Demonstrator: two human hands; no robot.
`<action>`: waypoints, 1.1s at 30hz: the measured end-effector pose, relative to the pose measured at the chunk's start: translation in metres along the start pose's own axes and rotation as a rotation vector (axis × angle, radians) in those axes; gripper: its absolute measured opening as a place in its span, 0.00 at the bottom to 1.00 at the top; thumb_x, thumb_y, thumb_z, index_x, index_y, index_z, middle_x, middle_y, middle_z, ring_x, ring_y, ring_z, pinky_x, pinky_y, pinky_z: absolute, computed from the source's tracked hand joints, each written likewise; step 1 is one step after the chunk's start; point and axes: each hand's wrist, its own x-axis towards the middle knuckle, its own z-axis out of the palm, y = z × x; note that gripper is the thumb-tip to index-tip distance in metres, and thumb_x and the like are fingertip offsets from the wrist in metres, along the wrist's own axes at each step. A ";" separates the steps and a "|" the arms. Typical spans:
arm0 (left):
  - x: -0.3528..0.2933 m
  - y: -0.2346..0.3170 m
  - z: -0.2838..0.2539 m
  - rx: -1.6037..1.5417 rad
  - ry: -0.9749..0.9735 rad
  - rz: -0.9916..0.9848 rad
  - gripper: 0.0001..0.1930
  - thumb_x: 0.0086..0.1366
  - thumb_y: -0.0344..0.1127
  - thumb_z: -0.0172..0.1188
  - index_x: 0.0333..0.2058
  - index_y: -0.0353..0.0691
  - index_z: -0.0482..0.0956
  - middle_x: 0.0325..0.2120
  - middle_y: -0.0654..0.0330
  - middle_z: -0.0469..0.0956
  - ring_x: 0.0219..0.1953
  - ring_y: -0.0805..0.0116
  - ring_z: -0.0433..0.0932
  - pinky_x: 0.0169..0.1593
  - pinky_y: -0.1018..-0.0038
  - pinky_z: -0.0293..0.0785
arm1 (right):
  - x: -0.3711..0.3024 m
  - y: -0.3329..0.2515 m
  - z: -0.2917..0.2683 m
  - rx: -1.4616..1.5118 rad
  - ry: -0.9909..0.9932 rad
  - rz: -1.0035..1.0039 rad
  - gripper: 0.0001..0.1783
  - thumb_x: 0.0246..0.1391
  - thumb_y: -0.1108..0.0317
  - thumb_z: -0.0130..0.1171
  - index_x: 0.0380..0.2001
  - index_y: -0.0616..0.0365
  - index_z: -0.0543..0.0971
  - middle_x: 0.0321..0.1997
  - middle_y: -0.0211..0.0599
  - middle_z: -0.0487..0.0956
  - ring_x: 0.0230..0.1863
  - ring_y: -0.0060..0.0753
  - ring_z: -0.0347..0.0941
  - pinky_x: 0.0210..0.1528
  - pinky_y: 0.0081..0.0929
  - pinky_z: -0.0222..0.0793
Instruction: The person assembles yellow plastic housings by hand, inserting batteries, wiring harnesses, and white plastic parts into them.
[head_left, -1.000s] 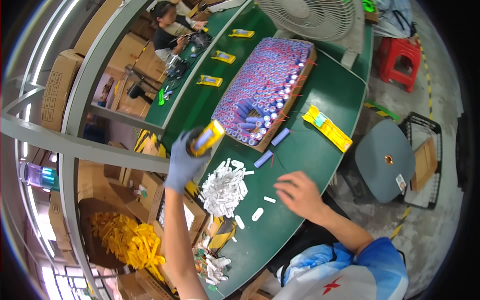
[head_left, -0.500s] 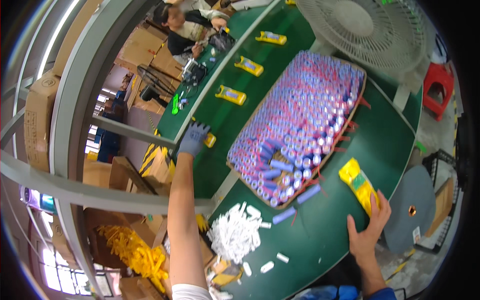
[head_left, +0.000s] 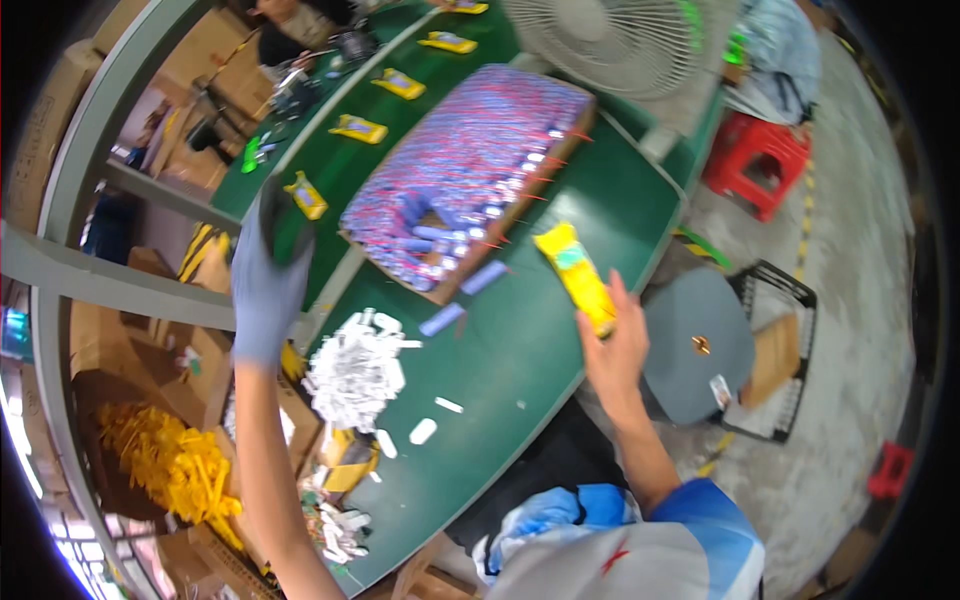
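My right hand (head_left: 615, 345), bare, has its thumb and fingers closed on the near end of a yellow plastic casing (head_left: 575, 270) with a green patch in it. The casing lies slanted over the green table (head_left: 510, 365). My left hand (head_left: 272, 285) wears a grey-blue glove with dark fingertips and is raised at the left table edge, its fingers smeared by motion. Close by on the belt is another yellow casing (head_left: 308, 196). Mid-table stands a shallow cardboard tray (head_left: 440, 290) packed with blue cylindrical battery cells (head_left: 470, 140) with red wires; two loose cells (head_left: 462, 300) lie beside it.
A heap of white plastic pieces (head_left: 355, 370) sits near my left forearm. Several yellow casings (head_left: 398, 84) line the green belt. A large fan (head_left: 610, 40) stands beyond the tray. Right of the table are a grey stool (head_left: 695, 340) and a red stool (head_left: 758, 165). A co-worker (head_left: 300, 30) sits far left.
My view has shifted, so the table appears further left and higher. My left hand has drawn back from the casing on the belt. My right hand still grips its casing.
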 end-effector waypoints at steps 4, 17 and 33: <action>-0.170 0.107 -0.058 0.188 -0.257 0.309 0.31 0.56 0.41 0.75 0.59 0.46 0.79 0.56 0.51 0.77 0.60 0.43 0.75 0.64 0.52 0.71 | -0.020 -0.021 -0.014 0.390 -0.120 -0.096 0.52 0.50 0.68 0.78 0.76 0.58 0.63 0.53 0.47 0.85 0.53 0.49 0.82 0.61 0.40 0.77; -0.338 0.101 -0.036 -0.222 -0.432 -0.127 0.22 0.59 0.37 0.73 0.52 0.41 0.80 0.55 0.52 0.78 0.58 0.47 0.75 0.62 0.55 0.72 | -0.127 -0.088 0.022 0.775 -0.891 -0.605 0.64 0.48 0.69 0.79 0.82 0.48 0.49 0.55 0.43 0.86 0.57 0.47 0.83 0.65 0.39 0.73; -0.362 0.059 -0.016 -0.424 -0.224 -0.162 0.11 0.58 0.33 0.73 0.39 0.43 0.82 0.47 0.57 0.82 0.48 0.50 0.80 0.51 0.58 0.77 | -0.120 -0.097 0.029 0.613 -1.022 -0.614 0.65 0.48 0.67 0.79 0.82 0.44 0.48 0.56 0.41 0.86 0.57 0.54 0.81 0.65 0.41 0.73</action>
